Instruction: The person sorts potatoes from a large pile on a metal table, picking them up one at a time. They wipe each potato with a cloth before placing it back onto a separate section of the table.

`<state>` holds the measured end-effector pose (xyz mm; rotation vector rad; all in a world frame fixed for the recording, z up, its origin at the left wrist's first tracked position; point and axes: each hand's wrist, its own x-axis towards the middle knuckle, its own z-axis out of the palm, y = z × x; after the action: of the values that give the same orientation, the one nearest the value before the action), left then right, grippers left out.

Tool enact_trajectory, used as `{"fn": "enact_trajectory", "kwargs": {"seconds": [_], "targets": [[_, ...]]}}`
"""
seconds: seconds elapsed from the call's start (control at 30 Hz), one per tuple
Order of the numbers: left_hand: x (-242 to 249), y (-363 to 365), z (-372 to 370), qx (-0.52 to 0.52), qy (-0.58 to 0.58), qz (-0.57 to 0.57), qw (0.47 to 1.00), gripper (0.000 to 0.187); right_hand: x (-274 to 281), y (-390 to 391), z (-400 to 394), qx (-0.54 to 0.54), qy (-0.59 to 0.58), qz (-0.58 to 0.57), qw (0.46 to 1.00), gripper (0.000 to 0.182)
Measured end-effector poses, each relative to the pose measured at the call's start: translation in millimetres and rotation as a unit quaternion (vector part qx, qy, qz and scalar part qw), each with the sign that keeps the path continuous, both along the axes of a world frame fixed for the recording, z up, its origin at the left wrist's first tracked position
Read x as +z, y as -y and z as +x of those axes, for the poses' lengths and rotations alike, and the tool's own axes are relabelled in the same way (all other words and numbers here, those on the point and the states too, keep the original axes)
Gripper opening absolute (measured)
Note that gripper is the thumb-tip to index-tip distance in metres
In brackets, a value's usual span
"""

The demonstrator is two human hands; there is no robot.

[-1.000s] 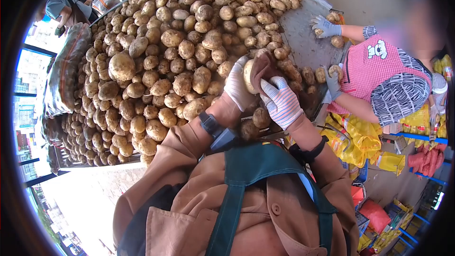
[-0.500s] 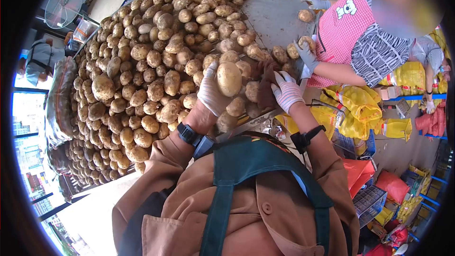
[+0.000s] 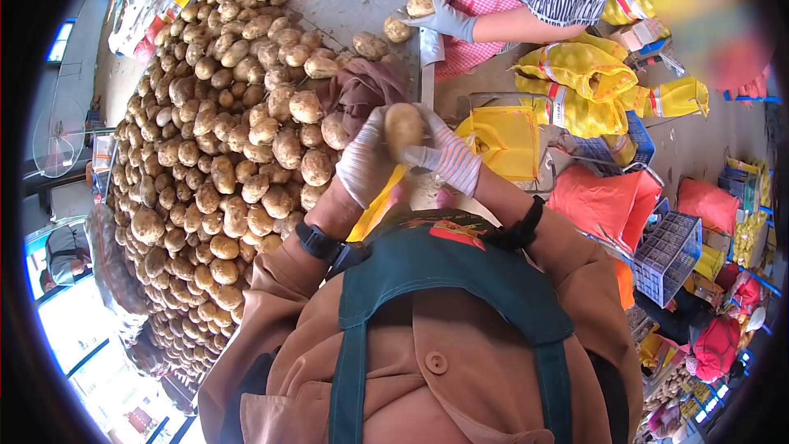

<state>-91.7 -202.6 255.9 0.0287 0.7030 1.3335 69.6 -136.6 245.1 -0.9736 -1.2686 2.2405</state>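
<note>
In the head view, we see one pale potato point(image 3: 403, 130) held between two striped gloves at the table's near edge: the left hand point(image 3: 362, 160) cups its left side, while the right hand point(image 3: 450, 158) closes on its right, thumb across the near end. We judge this a handling or inspecting step; shifting so rounded a thing calls for steady pressure from both palms. A crumpled brown cloth point(image 3: 362, 90) lies just beyond, partly obstructing the way to the potato heap point(image 3: 222, 173) at left. Far right, a co-worker's gloved hand point(image 3: 454, 18) holds another potato point(image 3: 420, 5); yellow net bags point(image 3: 575, 74) lie at right.
</note>
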Motion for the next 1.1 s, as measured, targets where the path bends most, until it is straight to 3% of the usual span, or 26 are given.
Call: {"fn": "enact_trajectory", "kwargs": {"seconds": [0.03, 0.07, 0.17, 0.2, 0.23, 0.27, 0.33, 0.4, 0.47, 0.53, 0.63, 0.67, 0.7, 0.73, 0.77, 0.8, 0.83, 0.9, 0.97, 1.03, 1.07, 1.1], "targets": [[-12, -2, 7, -0.036, -0.032, 0.044, 0.998, 0.055, 0, 0, 4, -0.013, -0.023, -0.061, 0.998, 0.077], [2, -3, 17, -0.055, -0.074, 0.043, 0.995, 0.054, -11, -8, 9, -0.033, -0.074, -0.024, 0.996, 0.077], [8, 2, 26, -0.087, -0.287, -0.039, 0.953, 0.052, -56, -32, 57, -0.035, 0.021, 0.026, 0.999, 0.076], [9, 8, 29, -0.052, -0.315, -0.038, 0.947, 0.051, -72, -39, 76, -0.008, 0.130, 0.097, 0.987, 0.074], [-11, 12, 27, -0.068, -0.256, -0.054, 0.963, 0.051, -83, -50, 95, 0.022, 0.234, 0.170, 0.957, 0.072], [-46, 17, 16, -0.076, -0.200, -0.069, 0.974, 0.050, -71, -55, 109, 0.051, 0.305, 0.093, 0.946, 0.064], [-12, 36, -1, -0.047, -0.262, -0.038, 0.963, 0.046, -121, -66, 142, 0.139, 0.364, 0.164, 0.906, 0.037], [6, 59, -5, 0.012, -0.341, -0.088, 0.936, 0.050, -154, -63, 160, 0.127, 0.348, 0.105, 0.923, 0.017], [14, 77, -16, 0.047, -0.395, -0.118, 0.910, 0.052, -162, -71, 172, 0.244, 0.501, 0.214, 0.803, 0.054], [19, 87, -24, 0.065, -0.410, -0.141, 0.899, 0.049, -157, -83, 162, 0.285, 0.505, 0.170, 0.797, 0.075], [5, 113, -48, 0.135, -0.602, -0.111, 0.779, 0.043, -169, -82, 161, 0.256, 0.548, 0.350, 0.715, 0.073], [7, 120, -58, 0.165, -0.594, -0.133, 0.776, 0.040, -138, -77, 138, 0.251, 0.545, 0.381, 0.703, 0.061], [21, 128, -68, 0.148, -0.640, -0.175, 0.733, 0.040, -112, -75, 116, 0.236, 0.479, 0.356, 0.767, 0.057], [5, 140, -89, 0.111, -0.746, -0.159, 0.637, 0.038, -90, -76, 97, 0.221, 0.411, 0.326, 0.822, 0.052], [4, 148, -106, 0.106, -0.784, -0.173, 0.587, 0.036, -77, -78, 77, 0.204, 0.340, 0.294, 0.870, 0.048], [4, 155, -123, 0.101, -0.818, -0.189, 0.534, 0.034, -70, -78, 57, 0.180, 0.305, 0.275, 0.894, 0.044], [23, 159, -135, 0.126, -0.798, -0.237, 0.539, 0.032, -64, -76, 36, 0.154, 0.269, 0.253, 0.916, 0.040], [31, 172, -162, 0.174, -0.884, -0.247, 0.356, 0.029, -46, -72, -9, 0.134, 0.208, 0.387, 0.888, 0.032], [49, 177, -190, 0.127, -0.906, -0.273, 0.297, 0.030, -60, -79, -42, 0.096, 0.214, 0.416, 0.878, 0.041], [35, 188, -229, 0.164, -0.905, -0.277, 0.278, 0.030, -55, -77, -69, 0.062, 0.248, 0.481, 0.839, 0.050], [44, 192, -238, 0.150, -0.884, -0.298, 0.328, 0.032, -53, -74, -83, 0.050, 0.261, 0.511, 0.817, 0.054], [47, 196, -245, 0.174, -0.874, -0.294, 0.346, 0.033, -42, -71, -94, 0.073, 0.301, 0.447, 0.839, 0.067]]}}
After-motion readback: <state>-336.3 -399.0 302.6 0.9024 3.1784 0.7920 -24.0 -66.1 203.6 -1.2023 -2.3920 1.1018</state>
